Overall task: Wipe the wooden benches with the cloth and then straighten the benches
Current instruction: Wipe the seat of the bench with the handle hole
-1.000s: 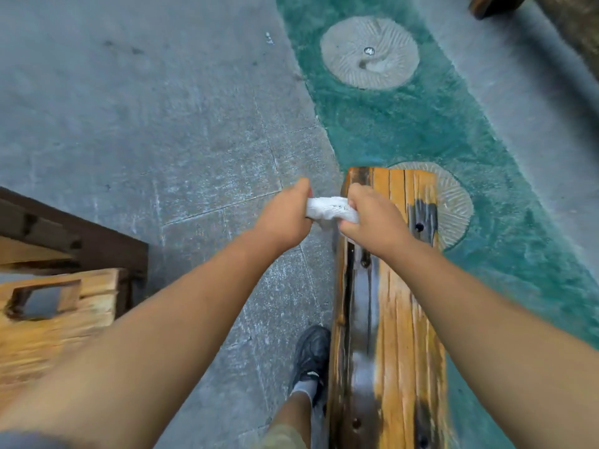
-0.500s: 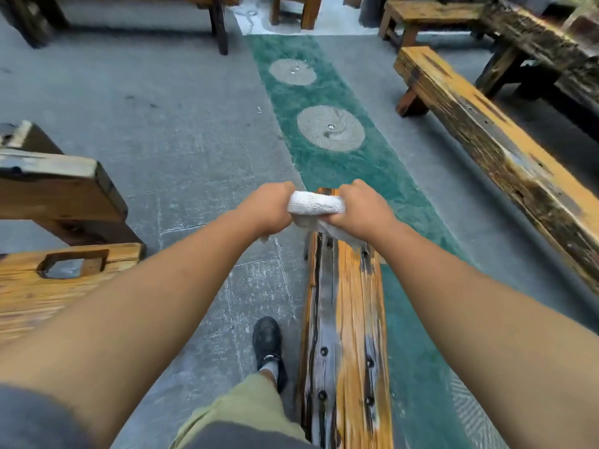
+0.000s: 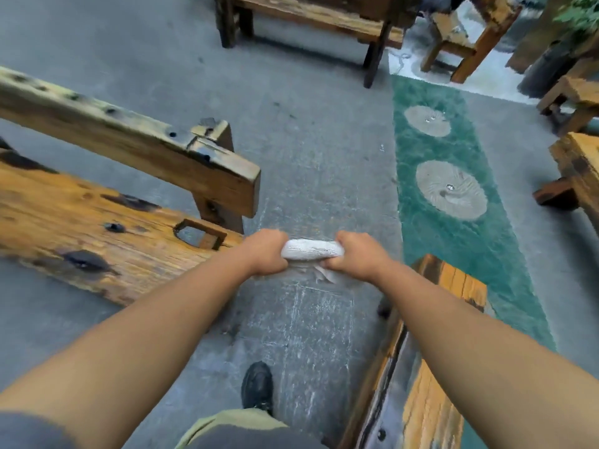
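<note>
A white cloth [image 3: 311,250], rolled into a short bundle, is stretched between both hands in mid-air over the grey floor. My left hand [image 3: 264,256] grips its left end and my right hand [image 3: 358,257] grips its right end; a loose corner hangs below. A narrow wooden bench [image 3: 431,377], orange with a dark wet-looking strip, runs from the lower right under my right forearm. A wider worn bench [image 3: 84,234] with a square hole lies to the left, its end close to my left hand.
A wooden beam [image 3: 136,147] stands behind the left bench. More benches [image 3: 321,17] and stools [image 3: 460,37] line the back and right edge [image 3: 580,170]. A green strip [image 3: 453,202] with round stone discs crosses the floor. My black shoe [image 3: 257,387] is below.
The view has swung left and up: the narrow bench slid to the lower right and the left bench came into full view. Both hands stay closed on the cloth, now off the bench.
</note>
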A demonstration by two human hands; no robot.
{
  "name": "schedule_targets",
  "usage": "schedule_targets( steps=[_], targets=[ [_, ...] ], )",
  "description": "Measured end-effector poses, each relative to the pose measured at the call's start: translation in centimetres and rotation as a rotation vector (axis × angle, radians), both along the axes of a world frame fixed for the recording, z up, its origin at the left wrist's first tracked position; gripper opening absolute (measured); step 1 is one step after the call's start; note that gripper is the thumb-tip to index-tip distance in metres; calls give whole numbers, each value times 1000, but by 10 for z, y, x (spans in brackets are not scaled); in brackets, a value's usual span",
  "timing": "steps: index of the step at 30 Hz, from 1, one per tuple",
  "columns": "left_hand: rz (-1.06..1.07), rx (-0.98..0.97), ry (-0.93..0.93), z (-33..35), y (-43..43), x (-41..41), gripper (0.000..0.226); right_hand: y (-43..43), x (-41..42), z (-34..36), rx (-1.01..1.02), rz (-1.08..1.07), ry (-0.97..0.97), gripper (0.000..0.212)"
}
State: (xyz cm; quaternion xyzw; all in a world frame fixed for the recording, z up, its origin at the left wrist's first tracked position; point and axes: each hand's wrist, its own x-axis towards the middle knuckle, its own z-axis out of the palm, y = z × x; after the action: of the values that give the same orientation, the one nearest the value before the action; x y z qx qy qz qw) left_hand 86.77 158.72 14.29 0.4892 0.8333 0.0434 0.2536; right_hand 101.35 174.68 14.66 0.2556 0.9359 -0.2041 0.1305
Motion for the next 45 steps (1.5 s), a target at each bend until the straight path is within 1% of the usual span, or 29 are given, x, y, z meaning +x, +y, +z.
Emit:
schedule_targets(
  steps=[2,3,5,6,8,9,10,12,14,15,17,18,21,23,25,28,30,33,35,37,39,41,42,45],
  targets=[
    [59,-28,-35,-11,-23,-31,33,-11,-42,-9,-112,102,-78,35],
    [96,-41,-72,-18,-38,-50,39,-16,-68,-15,-165,158,-135,35],
    [138,-41,-188,-28,-62,-67,50,-23,-94,-24,-232,215,-214,37],
    [187,-13,-243,-32,-74,-79,49,-27,-116,-28,-255,259,-228,37],
    [308,47,-327,-38,-93,-93,37,-38,-148,-32,-333,311,-251,33],
    [362,59,-346,-38,-100,-99,28,-43,-160,-31,-386,328,-264,27],
    [418,65,-357,-41,-107,-105,21,-49,-173,-31,-442,341,-276,19],
    [508,57,-350,-44,-119,-114,15,-57,-197,-36,-499,364,-301,13],
    [558,10,-331,-45,-125,-119,15,-59,-218,-37,-496,382,-329,15],
    [597,-5,-321,-44,-127,-121,17,-59,-230,-40,-494,413,-340,21],
    [671,-7,-307,-42,-126,-124,15,-57,-253,-48,-457,501,-343,45],
    [708,2,-303,-42,-125,-124,15,-55,-262,-52,-417,543,-343,51],
    [880,38,-291,-44,-120,-120,17,-50,-289,-62,-343,641,-331,54],
    [988,45,-289,-48,-116,-115,14,-50,-305,-71,-294,715,-331,59],
    [1080,54,-283,-53,-115,-108,12,-56,-315,-79,-231,820,-324,54],
    [1236,99,-299,-76,-123,-102,17,-68,-333,-102,-207,954,-278,31],
    [1294,88,-326,-99,-130,-100,19,-75,-341,-125,-219,998,-264,22],
    [1352,56,-377,-153,-144,-102,19,-91,-349,-172,-190,1041,-281,21],
    [1349,43,-416,-199,-154,-111,19,-102,-358,-211,-168,1019,-263,19],
    [1327,15,-405,-242,-164,-125,19,-113,-372,-249,-154,1010,-226,18],
    [1277,10,-315,-275,-175,-138,20,-125,-386,-279,-144,1008,-175,19],
    [1227,-1,-201,-304,-187,-148,34,-138,-399,-306,-129,1008,-131,21],
    [1231,-8,-162,-318,-192,-152,35,-146,-404,-320,-113,1022,-122,22],
    [1300,19,-3,-347,-212,-165,27,-166,-416,-356,-87,1039,-25,18]
  ],
)
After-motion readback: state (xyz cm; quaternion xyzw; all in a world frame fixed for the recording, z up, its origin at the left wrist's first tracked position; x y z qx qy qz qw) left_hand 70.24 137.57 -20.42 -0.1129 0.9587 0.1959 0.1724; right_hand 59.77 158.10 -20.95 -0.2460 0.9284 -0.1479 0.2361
